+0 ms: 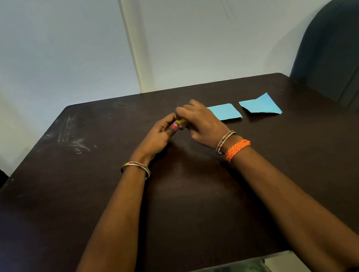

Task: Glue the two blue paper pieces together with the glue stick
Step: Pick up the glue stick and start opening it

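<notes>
Both my hands' grips pinch the glue stick; two blue paper pieces lie just right, nearer my right hand.

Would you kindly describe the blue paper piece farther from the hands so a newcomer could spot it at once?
Start at the dark brown table and look toward its far right, near the dark chair. Two blue papers lie there side by side, apart. The one you want, the outer blue piece, lies nearest the chair; unlike the squarish inner blue piece, it is irregular, with a pointed corner.
</notes>
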